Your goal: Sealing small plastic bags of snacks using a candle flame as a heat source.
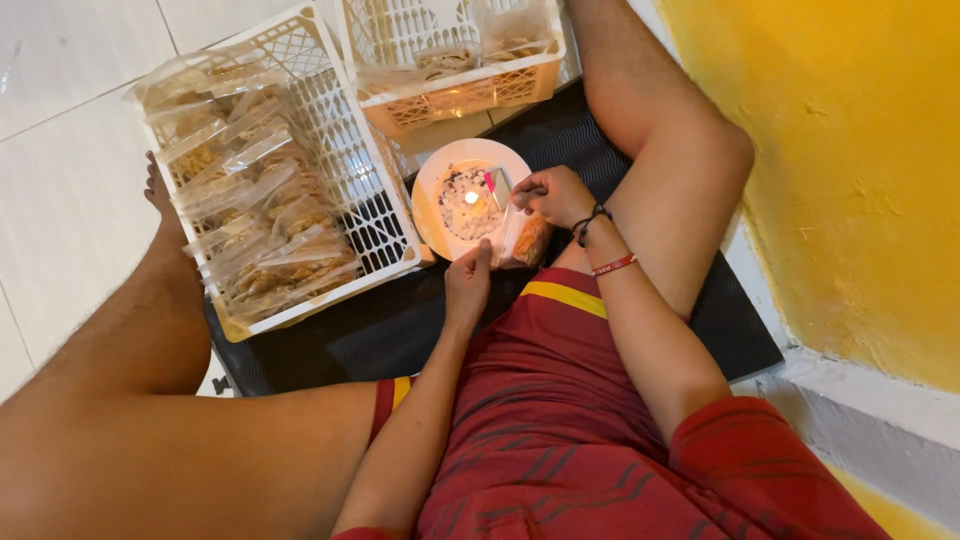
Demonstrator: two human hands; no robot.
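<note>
- While a lit candle (471,197) burns on the white plate (432,190), a crate of packets (262,190) is seen at nine o'clock.
- A clear bag (522,232) is pinched shut-fingered by left hand (468,281) and right hand (556,195).

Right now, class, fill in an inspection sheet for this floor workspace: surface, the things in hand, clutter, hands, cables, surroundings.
Surface: black mat on white floor tiles.
Things in hand: clear snack bag held by both hands beside a lit candle on a white plate.
Clutter: white crate full of packed bags; second crate behind the plate.
Hands: left hand pinches the bag's lower edge; right hand, wristbands on, grips its top.
Cables: nothing seen.
Surroundings: yellow wall on the right.
</note>
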